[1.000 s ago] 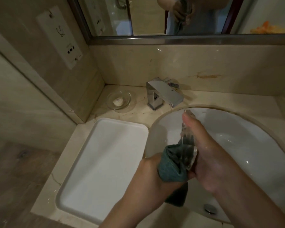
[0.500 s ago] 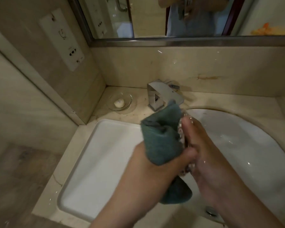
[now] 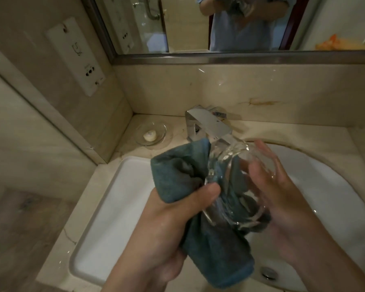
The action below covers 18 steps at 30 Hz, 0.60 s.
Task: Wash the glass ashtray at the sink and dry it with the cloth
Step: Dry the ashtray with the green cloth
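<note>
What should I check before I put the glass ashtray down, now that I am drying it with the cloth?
1. Left hand grips the cloth: ok.
2. Right hand holds the glass ashtray: ok.
3. Cloth touches the ashtray: ok.
4. Ashtray is fully dry: cannot tell.
5. Faucet is off: ok, no stream shows.
6. White tray beside the sink has bare room: ok.
</note>
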{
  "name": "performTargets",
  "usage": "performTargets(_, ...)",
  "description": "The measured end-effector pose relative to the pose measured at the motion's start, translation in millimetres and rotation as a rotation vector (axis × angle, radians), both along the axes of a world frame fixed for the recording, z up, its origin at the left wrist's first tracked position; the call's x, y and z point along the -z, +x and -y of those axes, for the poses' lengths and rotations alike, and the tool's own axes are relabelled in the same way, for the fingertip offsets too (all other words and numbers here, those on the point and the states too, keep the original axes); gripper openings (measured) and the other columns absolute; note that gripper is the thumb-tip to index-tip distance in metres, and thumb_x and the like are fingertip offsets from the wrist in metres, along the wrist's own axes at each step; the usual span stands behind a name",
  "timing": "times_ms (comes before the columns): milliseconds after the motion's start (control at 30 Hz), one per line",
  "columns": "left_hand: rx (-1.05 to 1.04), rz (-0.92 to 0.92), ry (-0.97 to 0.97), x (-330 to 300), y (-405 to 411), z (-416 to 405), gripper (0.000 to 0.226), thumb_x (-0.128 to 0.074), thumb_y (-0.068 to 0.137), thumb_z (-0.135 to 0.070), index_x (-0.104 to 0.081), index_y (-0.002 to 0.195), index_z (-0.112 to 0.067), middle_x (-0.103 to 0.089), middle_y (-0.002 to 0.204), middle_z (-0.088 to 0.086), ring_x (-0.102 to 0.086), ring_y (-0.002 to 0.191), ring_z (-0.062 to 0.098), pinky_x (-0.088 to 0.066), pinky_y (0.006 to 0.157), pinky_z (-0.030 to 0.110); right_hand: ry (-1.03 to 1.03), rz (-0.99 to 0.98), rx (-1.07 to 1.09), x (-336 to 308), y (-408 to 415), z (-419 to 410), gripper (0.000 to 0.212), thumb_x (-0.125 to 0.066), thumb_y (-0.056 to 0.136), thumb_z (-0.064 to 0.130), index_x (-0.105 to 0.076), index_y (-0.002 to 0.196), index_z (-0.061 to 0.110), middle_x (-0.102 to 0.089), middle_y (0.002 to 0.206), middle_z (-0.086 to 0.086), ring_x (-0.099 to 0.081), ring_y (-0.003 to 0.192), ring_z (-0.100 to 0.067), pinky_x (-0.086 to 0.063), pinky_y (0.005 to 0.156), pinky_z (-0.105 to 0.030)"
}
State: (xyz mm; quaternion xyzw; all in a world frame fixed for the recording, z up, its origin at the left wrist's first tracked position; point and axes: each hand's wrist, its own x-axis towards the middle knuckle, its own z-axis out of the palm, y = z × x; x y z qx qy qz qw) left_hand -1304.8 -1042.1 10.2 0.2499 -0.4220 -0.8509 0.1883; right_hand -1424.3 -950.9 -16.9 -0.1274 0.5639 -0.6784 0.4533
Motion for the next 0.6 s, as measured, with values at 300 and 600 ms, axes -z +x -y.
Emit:
performTargets(300, -0.274, 0.371, -0.579, -9.0, -3.0, -5.6, 0.040, -0.073, 0.070, -0.014, -0.067, 0.060, -0.052, -0.070, 0.062, -0.023, -0.065, 0.061, -0.007, -0.050, 0.052, 0.009, -0.129, 0.084, 0.209, -1.4, 0.9, -0.4, 0.051, -0.073, 0.044, 0.035, -0.061, 0.093, 0.030, -0.073, 0.065, 0.006, -0.070, 0.057, -0.009, -0.050, 0.041, -0.020)
performTargets(600, 0.199, 0.593, -0.678, -15.8, 8.3, 17.6, 0.044, -0.068, 0.046, -0.057, -0.070, 0.077, -0.026, -0.073, 0.074, -0.008, -0.068, 0.070, 0.007, -0.057, 0.074, 0.033, -0.192, -0.227, 0.146, -21.0, 4.4, -4.3, 0.040, -0.072, 0.045, 0.008, -0.064, 0.078, 0.029, -0.068, 0.050, -0.007, -0.067, 0.045, -0.020, -0.052, 0.047, -0.018)
